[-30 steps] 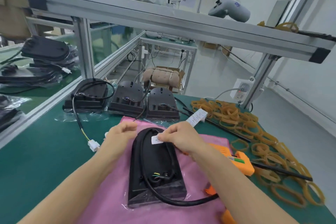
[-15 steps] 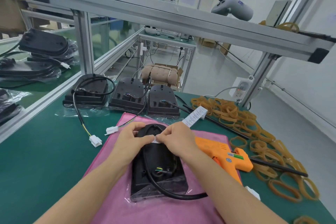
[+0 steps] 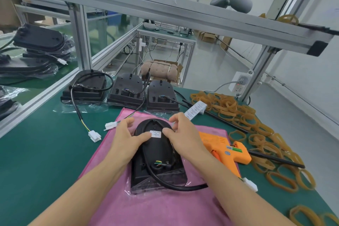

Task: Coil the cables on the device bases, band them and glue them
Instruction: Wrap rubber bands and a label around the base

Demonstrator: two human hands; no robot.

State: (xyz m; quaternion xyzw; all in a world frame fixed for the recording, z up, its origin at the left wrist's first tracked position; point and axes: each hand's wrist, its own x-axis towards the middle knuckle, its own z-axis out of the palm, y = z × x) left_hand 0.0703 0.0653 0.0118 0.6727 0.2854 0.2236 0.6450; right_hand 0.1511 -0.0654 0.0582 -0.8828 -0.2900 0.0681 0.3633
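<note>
Black plastic device base (image 3: 157,154) on the pink cloth (image 3: 146,205), both hands at its rounded far end.

The base's long axis runs away from the person; its black cable (image 3: 165,182) loops along the rim and trails out to the right, under the right forearm. The left hand (image 3: 126,139) and right hand (image 3: 180,136) flank the white label (image 3: 155,133), thumbs touching its edges, fingers curled loosely over the rim; neither clearly grips anything. Whether the label is fully stuck down is hard to tell. The rubber bands (image 3: 238,113) and orange glue gun (image 3: 227,149) lie nearer the right hand.
</note>
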